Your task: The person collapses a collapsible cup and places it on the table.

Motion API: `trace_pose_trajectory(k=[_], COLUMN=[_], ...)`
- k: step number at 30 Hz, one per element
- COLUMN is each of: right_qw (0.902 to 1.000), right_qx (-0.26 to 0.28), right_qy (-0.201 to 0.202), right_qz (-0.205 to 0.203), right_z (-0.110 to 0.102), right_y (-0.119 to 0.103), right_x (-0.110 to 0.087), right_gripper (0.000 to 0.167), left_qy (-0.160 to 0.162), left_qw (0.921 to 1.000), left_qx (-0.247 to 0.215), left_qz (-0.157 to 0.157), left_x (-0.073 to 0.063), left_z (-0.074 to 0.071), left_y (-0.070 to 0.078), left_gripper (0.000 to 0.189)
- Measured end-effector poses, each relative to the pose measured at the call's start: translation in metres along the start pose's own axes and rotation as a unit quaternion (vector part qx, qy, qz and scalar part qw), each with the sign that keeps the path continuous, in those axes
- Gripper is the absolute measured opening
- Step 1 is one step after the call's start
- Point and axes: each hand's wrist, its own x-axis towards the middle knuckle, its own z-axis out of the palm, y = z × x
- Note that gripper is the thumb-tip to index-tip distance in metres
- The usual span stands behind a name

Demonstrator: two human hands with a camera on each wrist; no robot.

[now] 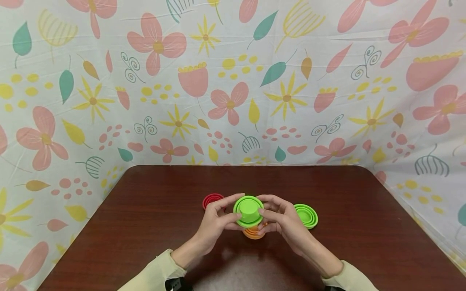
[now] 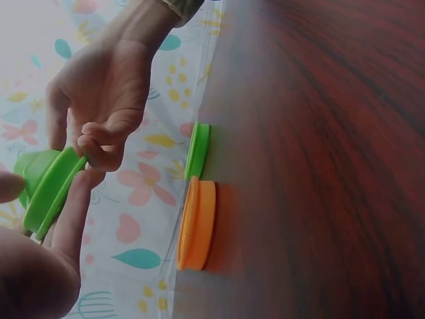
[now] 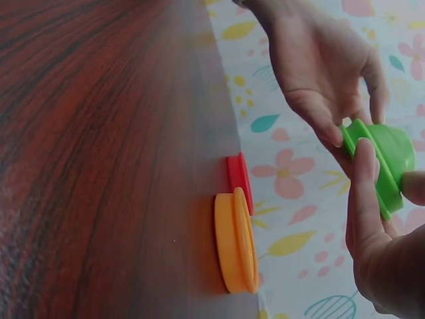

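Both hands hold a green collapsible cup [image 1: 249,209] up over the table, its smaller end facing the head camera. My left hand [image 1: 212,224] grips its left rim between thumb and fingers. At the opposite side, the right hand [image 1: 287,220] pinches the rim, thumb on the near face. The wrist views show the cup side-on, with a wide ringed rim and its middle pushed out in steps. Below the hands, an orange collapsible cup [image 1: 253,233] lies folded flat, partly hidden by the held cup and right fingers.
A flat red collapsible cup [image 1: 211,199] sits behind the left hand, partly covered by it. Another flat green cup [image 1: 307,216] lies to the right of the right hand. The dark wooden table [image 1: 164,194] ends at a flower-patterned cloth [image 1: 233,133].
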Motion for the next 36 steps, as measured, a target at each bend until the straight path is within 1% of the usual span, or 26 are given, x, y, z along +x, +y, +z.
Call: trace_pose_trajectory(k=[3, 5, 10, 13, 23, 31, 36], right_qw=[1.0000, 0.9999, 0.9998, 0.9998, 0.9999, 0.9999, 0.9999], right_qx=[-0.007, -0.011, -0.018, -0.019, -0.012, 0.009, 0.012], right_qy=[0.003, 0.004, 0.006, 0.005, 0.002, -0.012, -0.009], right_qz=[-0.002, -0.001, 0.001, 0.003, 0.010, 0.003, 0.001], right_z=[0.0001, 0.0003, 0.0006, 0.0006, 0.0007, 0.0010, 0.0018], right_y=[-0.0001, -0.0002, -0.0005, -0.0003, 0.0019, 0.0046, 0.0055], right_x=[-0.0003, -0.0004, -0.0016, -0.0017, -0.0019, -0.0024, -0.0021], right_gripper=[0.046, 0.047, 0.050, 0.051, 0.051, 0.054, 0.055], left_qy=[-0.021, -0.029, -0.029, -0.030, -0.019, -0.002, -0.005], left_qw=[0.9997, 0.9994, 0.9991, 0.9990, 0.9997, 0.9999, 0.9998], left_qx=[-0.010, -0.016, -0.018, -0.020, -0.004, 0.012, 0.019], left_qz=[-0.007, -0.014, -0.026, -0.027, -0.017, 0.001, 0.007], left_x=[0.0001, -0.0002, -0.0009, -0.0010, -0.0010, -0.0007, -0.0002], left_z=[0.0000, 0.0002, 0.0003, 0.0005, 0.0005, 0.0003, 0.0001], left_y=[-0.0001, 0.0005, 0.0016, 0.0015, 0.0010, -0.0001, -0.0004], left_gripper=[0.057, 0.059, 0.059, 0.060, 0.059, 0.060, 0.059])
